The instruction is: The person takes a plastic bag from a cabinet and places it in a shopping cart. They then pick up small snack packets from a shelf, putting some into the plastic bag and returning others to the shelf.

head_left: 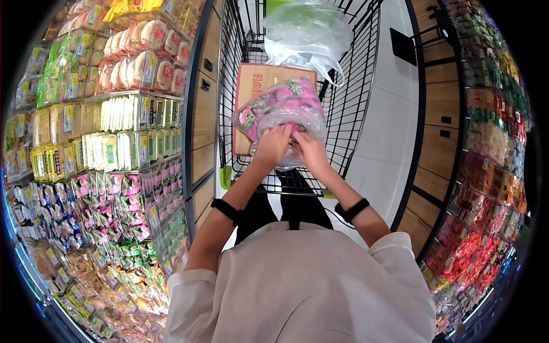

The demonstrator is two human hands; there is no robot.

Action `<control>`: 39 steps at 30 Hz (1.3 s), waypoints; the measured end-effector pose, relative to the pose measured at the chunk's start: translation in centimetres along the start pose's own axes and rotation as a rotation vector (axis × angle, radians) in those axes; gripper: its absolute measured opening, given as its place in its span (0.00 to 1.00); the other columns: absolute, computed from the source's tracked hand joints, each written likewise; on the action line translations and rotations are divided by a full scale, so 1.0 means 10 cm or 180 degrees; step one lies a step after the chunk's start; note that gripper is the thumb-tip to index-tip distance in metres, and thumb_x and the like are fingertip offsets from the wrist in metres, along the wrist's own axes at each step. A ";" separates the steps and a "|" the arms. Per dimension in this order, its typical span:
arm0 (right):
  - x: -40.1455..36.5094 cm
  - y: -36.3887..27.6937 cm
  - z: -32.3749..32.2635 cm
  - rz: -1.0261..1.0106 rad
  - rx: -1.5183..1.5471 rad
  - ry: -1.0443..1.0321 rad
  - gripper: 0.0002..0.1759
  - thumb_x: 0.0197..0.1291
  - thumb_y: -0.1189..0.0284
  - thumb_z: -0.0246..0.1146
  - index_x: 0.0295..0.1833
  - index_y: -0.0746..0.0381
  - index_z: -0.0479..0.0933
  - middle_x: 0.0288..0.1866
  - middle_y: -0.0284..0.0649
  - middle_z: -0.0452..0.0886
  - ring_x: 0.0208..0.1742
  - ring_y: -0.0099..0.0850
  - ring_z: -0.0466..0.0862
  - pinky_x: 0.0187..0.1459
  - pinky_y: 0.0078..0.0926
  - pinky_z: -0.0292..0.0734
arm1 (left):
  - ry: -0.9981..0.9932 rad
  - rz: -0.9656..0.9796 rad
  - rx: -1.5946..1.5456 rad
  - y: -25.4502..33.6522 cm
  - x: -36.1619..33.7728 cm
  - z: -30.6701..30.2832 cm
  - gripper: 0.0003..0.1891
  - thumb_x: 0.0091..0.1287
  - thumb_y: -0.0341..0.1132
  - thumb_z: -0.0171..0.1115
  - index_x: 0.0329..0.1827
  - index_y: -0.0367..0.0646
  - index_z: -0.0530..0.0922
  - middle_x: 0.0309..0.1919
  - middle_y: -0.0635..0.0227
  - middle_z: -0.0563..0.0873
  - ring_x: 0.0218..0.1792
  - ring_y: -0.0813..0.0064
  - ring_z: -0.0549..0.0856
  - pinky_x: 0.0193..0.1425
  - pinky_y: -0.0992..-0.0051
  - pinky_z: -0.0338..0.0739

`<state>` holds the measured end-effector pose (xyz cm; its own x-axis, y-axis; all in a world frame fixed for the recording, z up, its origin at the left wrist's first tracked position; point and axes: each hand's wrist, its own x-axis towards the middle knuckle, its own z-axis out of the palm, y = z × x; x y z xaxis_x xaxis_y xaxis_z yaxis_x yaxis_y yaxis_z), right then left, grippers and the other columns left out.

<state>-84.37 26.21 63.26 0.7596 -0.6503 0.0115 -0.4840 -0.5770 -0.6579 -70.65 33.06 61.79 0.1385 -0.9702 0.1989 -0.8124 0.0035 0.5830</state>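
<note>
A clear plastic bag [311,117] full of pink and green snack packets [286,97] lies on a brown cardboard box [243,114] inside a black wire shopping cart [354,114]. The near end of the bag is bunched towards me. My left hand [274,146] is closed on that gathered plastic, its fingers bent inward. Close beside it, my right hand [310,151] also grips the bag, fingertips almost meeting the left ones. Pink wrapping shows between the two hands. Part of the fingertips is hidden in the folds of plastic.
Behind the box, a bulky translucent bag [309,28] fills the far end of the cart. Shelves of packaged snacks [114,194] rise on the left. More packets [486,188] line the right side above wooden drawers [437,137]. Pale floor tiles [389,126] run alongside.
</note>
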 end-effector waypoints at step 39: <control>-0.16 0.02 0.05 0.1114 0.1537 0.0050 0.04 0.58 0.80 0.57 0.38 0.67 0.69 0.29 0.48 0.73 0.32 0.40 0.78 0.35 0.30 0.71 | -0.0375 -0.1949 -0.3543 0.28 -0.42 -1.05 0.12 0.64 0.28 0.58 0.50 0.37 0.76 0.46 0.69 0.79 0.50 0.80 0.77 0.55 0.79 0.70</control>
<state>-85.42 27.39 62.74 0.5821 -0.7707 -0.2591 -0.4494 -0.0394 -0.8925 -67.57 39.66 70.82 0.2236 -0.9007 -0.3726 0.2853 -0.3051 0.9086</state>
